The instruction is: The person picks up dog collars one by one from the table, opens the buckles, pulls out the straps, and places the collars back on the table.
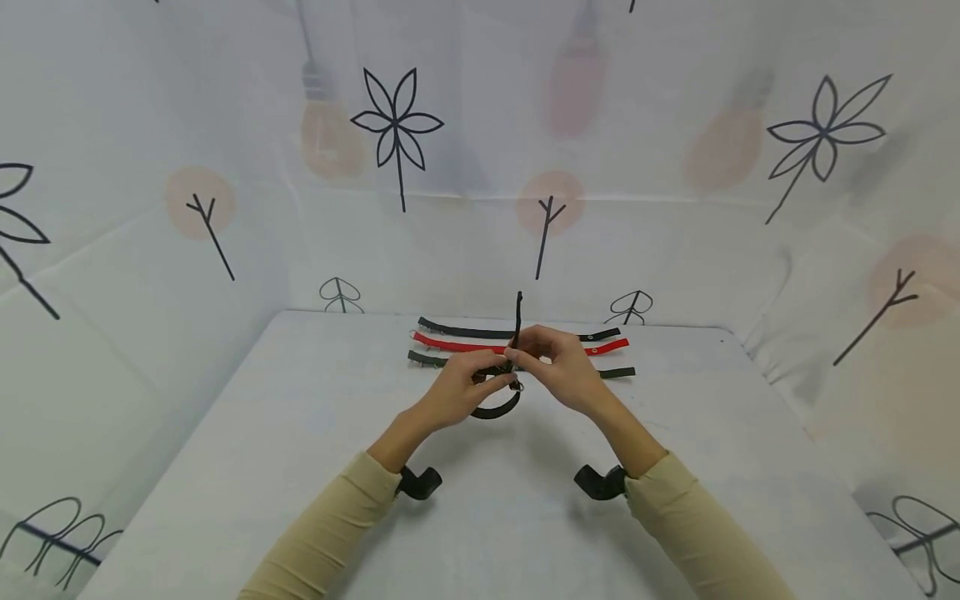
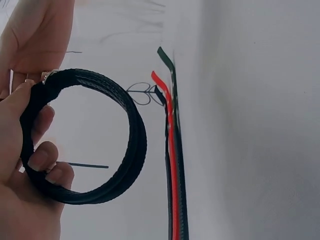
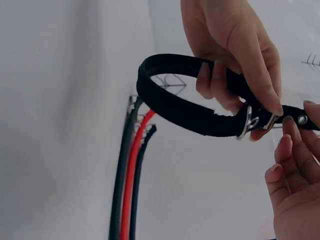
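A black collar (image 1: 497,412), bent into a loop, is held up over the white table between both hands. Its metal buckle (image 3: 271,121) and ring (image 3: 248,122) show in the right wrist view. My left hand (image 1: 453,396) grips the loop beside the buckle, fingers curled round the band. With thumb and fingertips, my right hand (image 1: 558,367) pinches the free end of the strap past the buckle, close to a metal eyelet (image 3: 302,120). That strap end points upward in the head view. In the left wrist view the buckle is mostly hidden by fingers.
Behind the hands, a dark collar (image 1: 465,332), a red collar (image 1: 457,345) and a dark green collar (image 1: 618,372) lie side by side across the white table (image 1: 315,417). A patterned white cloth (image 1: 465,250) hangs at the back and sides.
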Available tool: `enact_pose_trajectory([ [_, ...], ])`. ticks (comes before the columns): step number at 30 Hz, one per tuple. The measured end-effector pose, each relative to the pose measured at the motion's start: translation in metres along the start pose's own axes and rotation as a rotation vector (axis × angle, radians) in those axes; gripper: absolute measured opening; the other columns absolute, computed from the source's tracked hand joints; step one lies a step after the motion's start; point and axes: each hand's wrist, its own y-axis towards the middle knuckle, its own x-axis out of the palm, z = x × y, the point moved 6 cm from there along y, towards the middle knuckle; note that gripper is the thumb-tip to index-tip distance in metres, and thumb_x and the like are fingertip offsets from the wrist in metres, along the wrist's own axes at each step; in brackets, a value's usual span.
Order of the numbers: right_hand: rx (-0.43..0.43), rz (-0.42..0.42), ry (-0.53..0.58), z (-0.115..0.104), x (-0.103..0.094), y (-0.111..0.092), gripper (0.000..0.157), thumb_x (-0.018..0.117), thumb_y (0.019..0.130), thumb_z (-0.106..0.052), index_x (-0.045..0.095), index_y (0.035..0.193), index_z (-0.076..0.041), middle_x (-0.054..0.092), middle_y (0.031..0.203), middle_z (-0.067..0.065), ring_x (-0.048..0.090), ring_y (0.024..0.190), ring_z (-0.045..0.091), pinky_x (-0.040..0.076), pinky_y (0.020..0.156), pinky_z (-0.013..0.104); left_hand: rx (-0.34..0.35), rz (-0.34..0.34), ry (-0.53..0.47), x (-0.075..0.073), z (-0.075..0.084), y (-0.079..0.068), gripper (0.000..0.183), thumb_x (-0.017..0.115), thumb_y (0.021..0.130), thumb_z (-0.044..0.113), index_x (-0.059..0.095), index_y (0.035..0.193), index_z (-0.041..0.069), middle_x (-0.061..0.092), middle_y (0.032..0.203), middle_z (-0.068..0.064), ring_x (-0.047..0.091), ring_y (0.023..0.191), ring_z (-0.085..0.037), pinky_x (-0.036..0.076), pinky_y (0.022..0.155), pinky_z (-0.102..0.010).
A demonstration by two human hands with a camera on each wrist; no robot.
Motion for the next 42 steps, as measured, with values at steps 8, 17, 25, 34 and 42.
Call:
enact_pose_trajectory([
  [8,0.058,-0.029,-0.077,0.006,0.001,-0.003,0.029,0.07,0.1,-0.029,0.069,0.121,-0.01,0.071,0.106,0.001,0.068,0.089,0.022,0.053,0.076,0.037,-0.144,0.158,-0.149,-0.016,-0.013,0.0,0.009,0.07,0.099,0.015,0.076,0.1,0.008,0.07,0.095,-0.006,0.059,0.083,-0.016,0.051,0.073,-0.028],
  [17,-0.002,-0.075,-0.09,0.011,0.007,-0.008,0.018,0.074,0.097,-0.024,0.074,0.109,-0.011,0.067,0.089,-0.001,0.061,0.077,0.018,0.052,0.067,0.032,-0.243,0.245,-0.358,-0.024,-0.015,-0.002,0.022,0.068,0.101,0.015,0.075,0.116,0.001,0.074,0.112,-0.009,0.067,0.1,-0.015,0.055,0.088,-0.029],
  [25,-0.049,-0.05,-0.104,0.009,0.004,-0.006,0.01,0.074,0.096,-0.018,0.075,0.105,-0.013,0.069,0.088,-0.003,0.059,0.073,0.017,0.048,0.061,0.028,-0.273,0.221,-0.403,-0.021,-0.018,-0.004,0.022,0.072,0.098,0.017,0.075,0.114,0.003,0.075,0.106,-0.006,0.068,0.099,-0.018,0.054,0.087,-0.033],
  [34,0.033,-0.046,-0.119,0.021,-0.008,-0.014,0.017,0.075,0.096,-0.022,0.076,0.109,-0.012,0.072,0.096,-0.002,0.063,0.08,0.019,0.053,0.068,0.029,-0.313,0.331,-0.457,-0.036,-0.026,-0.009,0.024,0.069,0.098,0.01,0.072,0.116,-0.005,0.071,0.093,0.003,0.062,0.083,-0.012,0.055,0.076,-0.026],
  [42,0.001,-0.059,-0.148,0.018,-0.011,-0.012,0.015,0.076,0.095,-0.022,0.076,0.108,-0.014,0.062,0.085,-0.003,0.055,0.075,0.018,0.045,0.064,0.029,-0.28,0.332,-0.507,-0.036,-0.024,-0.008,0.02,0.071,0.097,0.009,0.073,0.116,0.0,0.07,0.092,0.001,0.059,0.082,-0.012,0.053,0.074,-0.025],
])
